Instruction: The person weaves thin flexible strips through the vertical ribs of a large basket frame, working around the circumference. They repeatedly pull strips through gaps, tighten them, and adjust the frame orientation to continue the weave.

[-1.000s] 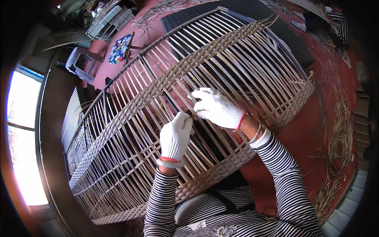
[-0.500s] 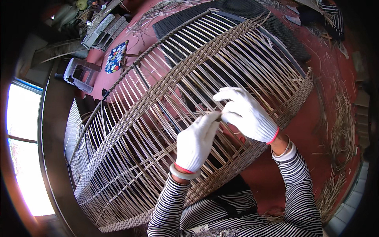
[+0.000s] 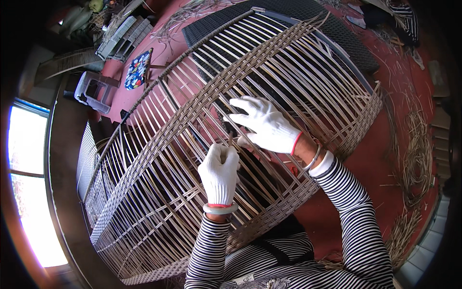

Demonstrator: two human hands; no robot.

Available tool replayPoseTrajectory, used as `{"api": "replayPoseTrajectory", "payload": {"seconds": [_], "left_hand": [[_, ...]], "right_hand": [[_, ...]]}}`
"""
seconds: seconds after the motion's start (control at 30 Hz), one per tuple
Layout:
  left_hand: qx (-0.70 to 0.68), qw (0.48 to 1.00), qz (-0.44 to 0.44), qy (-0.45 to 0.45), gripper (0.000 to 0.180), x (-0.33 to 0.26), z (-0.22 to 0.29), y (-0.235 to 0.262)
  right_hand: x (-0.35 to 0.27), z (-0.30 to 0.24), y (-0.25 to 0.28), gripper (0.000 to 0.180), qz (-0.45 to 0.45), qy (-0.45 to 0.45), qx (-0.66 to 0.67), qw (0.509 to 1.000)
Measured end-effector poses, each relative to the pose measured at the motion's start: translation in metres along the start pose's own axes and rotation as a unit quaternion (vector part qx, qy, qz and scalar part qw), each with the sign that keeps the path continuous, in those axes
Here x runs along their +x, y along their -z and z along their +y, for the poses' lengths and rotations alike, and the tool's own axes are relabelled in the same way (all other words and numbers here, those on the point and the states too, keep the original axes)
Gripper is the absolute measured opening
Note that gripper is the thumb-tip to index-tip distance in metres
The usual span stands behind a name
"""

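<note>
Across my lap lies a large wicker frame (image 3: 222,87) of brown strands, with a woven band running diagonally over it and braided edges along its rim. White knit gloves cover both hands. My left hand (image 3: 219,172) is closed, and the short end of a wicker strand (image 3: 230,139) sticks up from its fist. Just to the right and above, my right hand (image 3: 265,124) has its fingers apart over the long strands, close to that strand end. Its thumb is near the left fist, with nothing visible gripped.
Coils of loose wicker strands (image 3: 415,164) lie on the red floor at right. Beyond the frame is a dark woven panel (image 3: 332,21). A patterned stool (image 3: 138,68) and a clear plastic bin (image 3: 91,90) stand at far left. Another person's striped sleeve (image 3: 409,24) shows at top right.
Both hands have moved left along the frame, and the left has turned more upright. The right hand's fingers, bent near the left fingertips before, now spread over the strands.
</note>
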State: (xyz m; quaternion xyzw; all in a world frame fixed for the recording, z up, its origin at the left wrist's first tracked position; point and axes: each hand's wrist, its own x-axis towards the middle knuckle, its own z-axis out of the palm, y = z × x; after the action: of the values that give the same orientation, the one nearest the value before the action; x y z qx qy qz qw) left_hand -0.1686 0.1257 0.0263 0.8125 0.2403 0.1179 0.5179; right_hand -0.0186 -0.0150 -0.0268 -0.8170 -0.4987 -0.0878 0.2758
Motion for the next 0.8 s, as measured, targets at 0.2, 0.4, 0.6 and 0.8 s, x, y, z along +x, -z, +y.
{"api": "replayPoseTrajectory", "payload": {"seconds": [0.2, 0.4, 0.6, 0.8], "left_hand": [[-0.011, 0.998, -0.062, -0.011, 0.023, 0.003, 0.008, 0.004], [0.171, 0.956, 0.088, -0.222, 0.033, -0.004, 0.011, -0.006], [0.150, 0.948, -0.060, -0.275, 0.022, 0.024, 0.024, -0.024], [0.002, 0.998, -0.056, 0.024, 0.028, 0.032, 0.020, -0.026]], "right_hand": [[0.013, 0.012, 0.031, 0.018, -0.081, 0.054, 0.011, 0.995], [0.000, 0.003, 0.086, 0.017, 0.030, 0.100, 0.005, 0.995], [-0.024, 0.008, 0.082, 0.015, 0.015, -0.029, 0.124, 0.992], [-0.013, 0.026, 0.046, 0.019, 0.050, -0.016, -0.093, 0.994]]}}
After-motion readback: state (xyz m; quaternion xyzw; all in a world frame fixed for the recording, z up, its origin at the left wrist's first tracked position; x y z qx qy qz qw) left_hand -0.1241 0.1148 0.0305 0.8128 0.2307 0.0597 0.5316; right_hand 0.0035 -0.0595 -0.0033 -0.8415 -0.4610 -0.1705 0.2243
